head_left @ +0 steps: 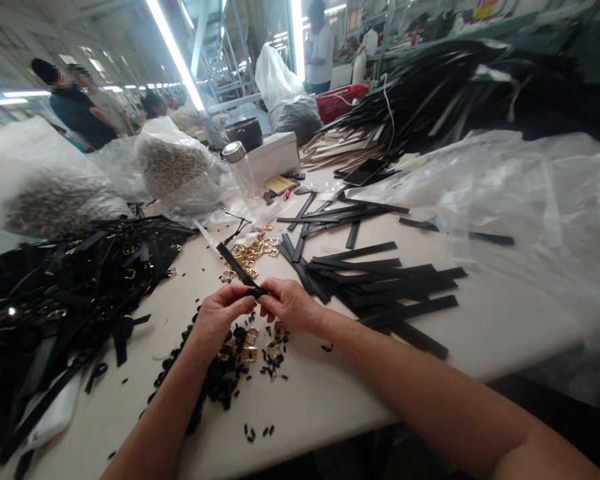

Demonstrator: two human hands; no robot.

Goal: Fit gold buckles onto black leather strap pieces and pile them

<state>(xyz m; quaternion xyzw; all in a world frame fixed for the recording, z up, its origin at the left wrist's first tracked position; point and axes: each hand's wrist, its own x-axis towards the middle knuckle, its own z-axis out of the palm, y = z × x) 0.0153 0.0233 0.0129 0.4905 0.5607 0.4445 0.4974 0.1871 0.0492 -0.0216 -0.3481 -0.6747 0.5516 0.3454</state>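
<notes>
Strap (235,265) in fingers (275,287), buckles (253,253) beyond, bags (173,167) behind

I log, from afar, 1 pale table (330,387): heap of buckled black straps (80,287) left, gold buckles (255,252) mid-surface, loose black strips (395,275) right of them, small black pieces (225,387) nearer the front edge, clear bottle (244,177) and white box (277,157) toward the back.

The left hand (219,317) and right hand (291,305) are showing bare, forearms (415,377) (uncovered too) tapering toward the wrists (329,323).
</notes>
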